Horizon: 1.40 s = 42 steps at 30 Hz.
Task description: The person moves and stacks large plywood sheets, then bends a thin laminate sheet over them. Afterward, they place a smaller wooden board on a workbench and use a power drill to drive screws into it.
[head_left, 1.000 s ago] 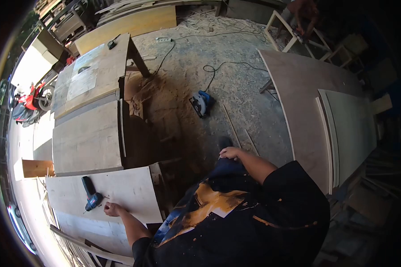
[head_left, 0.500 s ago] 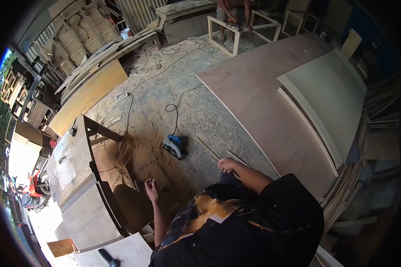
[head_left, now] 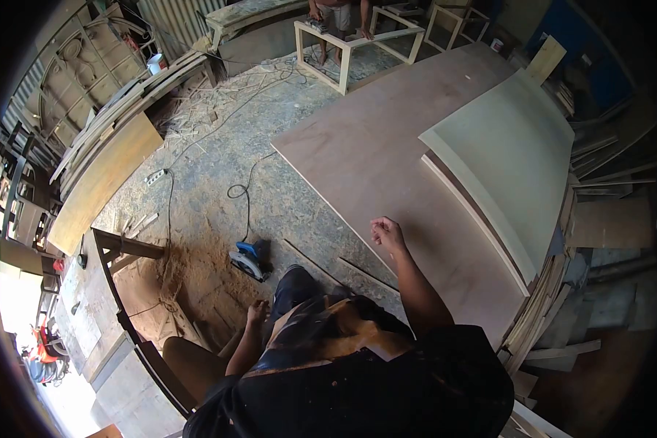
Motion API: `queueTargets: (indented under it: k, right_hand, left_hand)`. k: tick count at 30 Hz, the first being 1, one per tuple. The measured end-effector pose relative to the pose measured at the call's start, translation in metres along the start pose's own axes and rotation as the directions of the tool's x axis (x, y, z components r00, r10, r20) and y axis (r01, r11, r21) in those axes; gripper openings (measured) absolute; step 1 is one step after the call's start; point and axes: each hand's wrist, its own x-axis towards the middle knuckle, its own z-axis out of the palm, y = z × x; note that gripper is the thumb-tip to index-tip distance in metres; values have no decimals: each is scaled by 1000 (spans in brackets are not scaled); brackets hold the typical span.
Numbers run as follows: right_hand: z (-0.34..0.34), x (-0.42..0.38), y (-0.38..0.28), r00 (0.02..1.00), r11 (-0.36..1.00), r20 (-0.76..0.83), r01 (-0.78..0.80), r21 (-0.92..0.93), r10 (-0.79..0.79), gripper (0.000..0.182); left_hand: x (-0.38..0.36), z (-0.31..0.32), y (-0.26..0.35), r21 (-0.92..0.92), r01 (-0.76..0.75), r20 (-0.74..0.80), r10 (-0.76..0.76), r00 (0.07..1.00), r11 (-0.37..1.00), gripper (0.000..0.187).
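My right hand (head_left: 387,235) is raised above the near edge of a large brown plywood sheet (head_left: 372,153), with its fingers curled in and nothing visible in them. Beside my thigh, low on the left, is my left hand (head_left: 257,314); its fingers are bent closed and no object shows in them. A blue circular saw (head_left: 248,260) lies on the sawdust-covered floor, in front of my knee and apart from both hands. Thin wood strips (head_left: 312,263) lie on the floor between the saw and the sheet.
A paler panel (head_left: 500,157) lies over the brown sheet. At left stands a worktable (head_left: 128,372). A power strip (head_left: 155,177) and cords cross the floor. At the back, another person (head_left: 336,18) works with a tool at a wooden frame (head_left: 345,69). Stacked boards (head_left: 135,91) line the left.
My right hand has moved forward, out over the brown sheet. My left hand has dropped closer to my thigh. The view has shifted right, and a knee now shows.
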Motion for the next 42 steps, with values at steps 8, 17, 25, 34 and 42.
queueTargets:
  k: [8,17,25,34,42]
  right_hand:
    - [18,111,-37,974,986,-213,48,-162,-82,12]
    - [74,366,-115,742,717,-662,-404,-569,-108,57]
    - [107,444,-143,658,303,-727,-746,-594,196,92]
    - [105,466,-155,600,183,-744,-799,-573,294,113]
    - [92,501,-143,431,102,-783,-895,-434,449,122]
  left_hand:
    - [178,-41,78,74,-142,-26,145,989,987,34]
    - [365,-184,241,130,47,29,-51,998,990,32]
    - [488,-354,452,151,-65,-244,101,964,986,33]
    - [617,-188,576,417,-306,285,196,938,856,22]
    - [743,-82,724,445,-580,630,222,745,683,22]
